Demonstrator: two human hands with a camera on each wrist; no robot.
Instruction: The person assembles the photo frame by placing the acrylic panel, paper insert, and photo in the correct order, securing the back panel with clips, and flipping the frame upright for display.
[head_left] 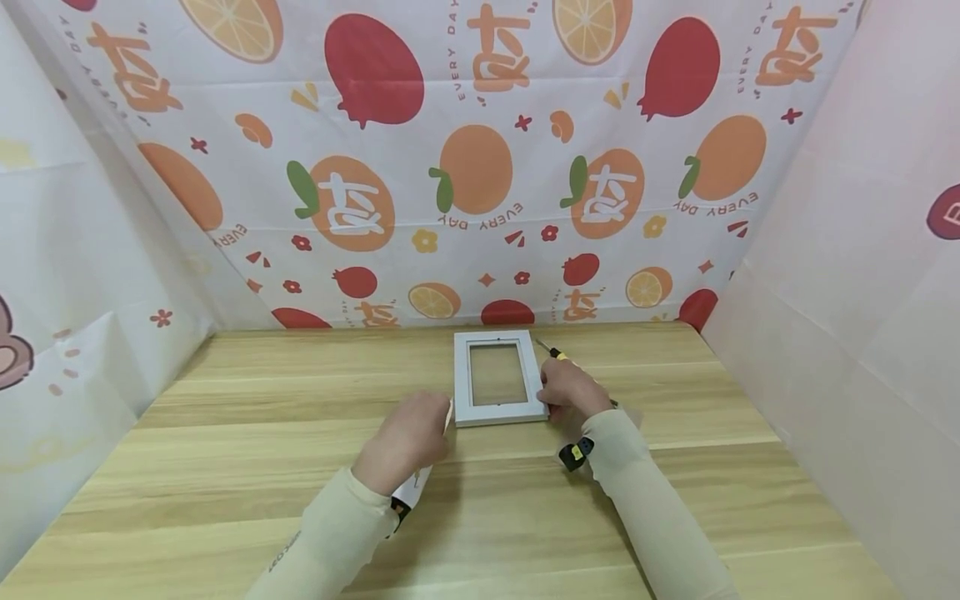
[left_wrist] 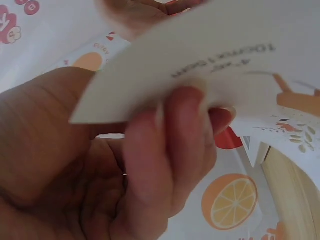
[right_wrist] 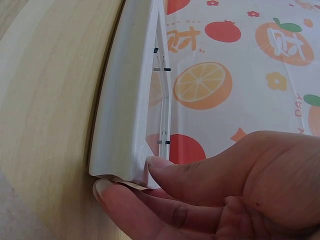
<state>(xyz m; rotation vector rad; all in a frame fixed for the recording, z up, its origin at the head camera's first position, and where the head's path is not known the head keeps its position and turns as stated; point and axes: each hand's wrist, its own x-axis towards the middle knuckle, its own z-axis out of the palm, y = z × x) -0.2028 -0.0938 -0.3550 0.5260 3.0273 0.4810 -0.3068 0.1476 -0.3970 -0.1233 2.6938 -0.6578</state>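
A white photo frame (head_left: 462,375) lies on the table near the back wall, its window showing the wood through it. My right hand (head_left: 573,387) pinches the frame's right side near the front corner, thumb (right_wrist: 165,172) on top and fingers under the edge. Left of the frame, my left hand (head_left: 405,437) holds a white paper card (left_wrist: 240,40) between thumb and fingers. The card is bent and carries the print "10cm x 15cm, 4"x6"" and a brown drawing. Just beyond my right hand lies a thin tool with a black-and-yellow handle (head_left: 557,354), partly hidden.
The wooden table (head_left: 247,467) stretches to both sides and in front of the frame. A fruit-printed cloth (head_left: 480,275) hangs right behind the table's back edge, with pale cloths at left and right.
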